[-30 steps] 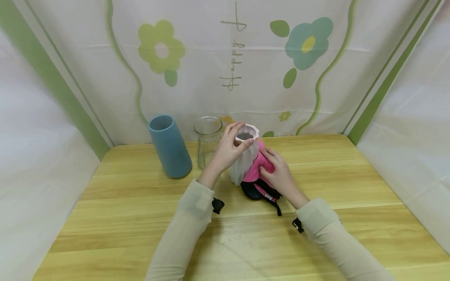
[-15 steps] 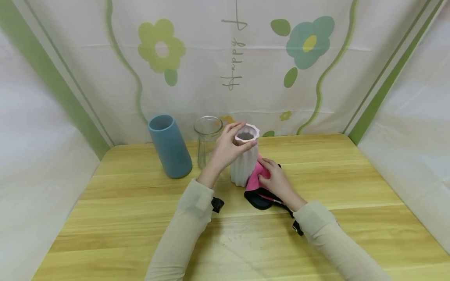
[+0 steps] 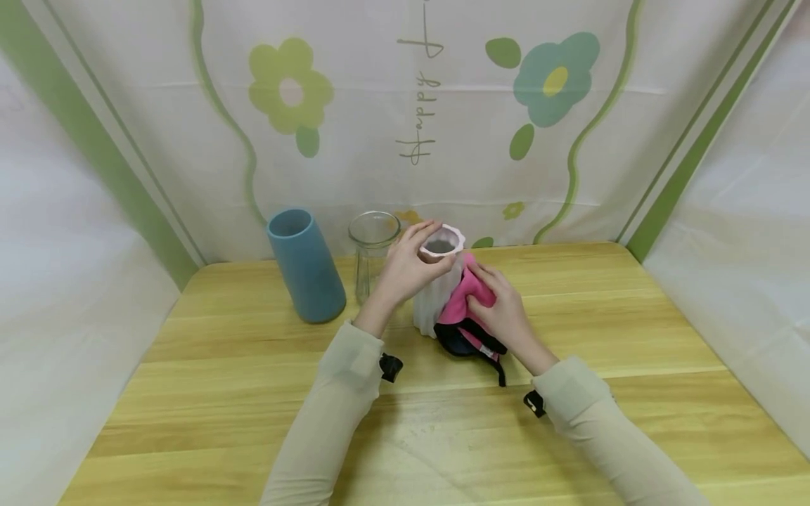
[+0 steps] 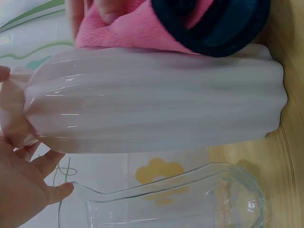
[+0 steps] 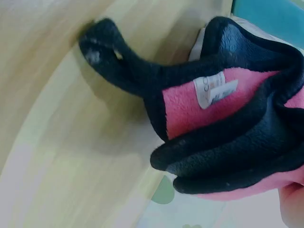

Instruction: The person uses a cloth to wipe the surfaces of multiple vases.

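A white fluted vase [image 3: 432, 302] with a scalloped pinkish rim stands upright on the wooden table. My left hand [image 3: 408, 267] grips it just under the rim, thumb on the near side and fingers round the far side. In my right hand [image 3: 503, 309] is a bunched pink cloth [image 3: 465, 299] with dark edging, pressed against the vase's right side. The left wrist view has the cloth [image 4: 133, 28] lying along the vase wall [image 4: 152, 99]. A white label and a dark hanging loop show on the cloth [image 5: 209, 118] in the right wrist view.
Left of the vase stands a clear glass vase [image 3: 370, 256], close to my left hand. Farther left is a tall blue vase [image 3: 310, 274]. A printed curtain [image 3: 373, 169] rises behind the table [image 3: 253, 407].
The right hand has slid the cloth down the vase's side and then back up near the rim. My left hand keeps its hold, and the vase has barely shifted.
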Motion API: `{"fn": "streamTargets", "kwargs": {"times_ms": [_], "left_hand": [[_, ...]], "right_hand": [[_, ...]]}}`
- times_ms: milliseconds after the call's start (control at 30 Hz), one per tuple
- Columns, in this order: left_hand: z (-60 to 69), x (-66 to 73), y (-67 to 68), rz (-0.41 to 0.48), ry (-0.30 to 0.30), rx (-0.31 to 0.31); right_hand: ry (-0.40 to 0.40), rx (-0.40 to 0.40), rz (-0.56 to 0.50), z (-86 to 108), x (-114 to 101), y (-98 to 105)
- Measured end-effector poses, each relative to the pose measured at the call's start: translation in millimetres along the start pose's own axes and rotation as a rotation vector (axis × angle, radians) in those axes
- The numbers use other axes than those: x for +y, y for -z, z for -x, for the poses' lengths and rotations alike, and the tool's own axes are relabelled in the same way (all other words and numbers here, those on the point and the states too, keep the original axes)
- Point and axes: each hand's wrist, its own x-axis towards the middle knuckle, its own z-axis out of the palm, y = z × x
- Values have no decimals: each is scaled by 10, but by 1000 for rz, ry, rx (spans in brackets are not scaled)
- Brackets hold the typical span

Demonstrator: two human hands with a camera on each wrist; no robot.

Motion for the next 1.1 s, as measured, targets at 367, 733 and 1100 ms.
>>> {"fn": "streamTargets", "kwargs": {"times_ms": [367, 733, 1100], "left_hand": [[22, -50, -11, 0, -46, -14], [30, -46, -35, 26, -14, 22], [22, -19, -12, 2, -8, 42]], "right_hand": [[-32, -32, -9, 33, 42, -38], [-85, -181, 136, 129, 175, -135], [-35, -75, 61, 32, 61, -38]]}}
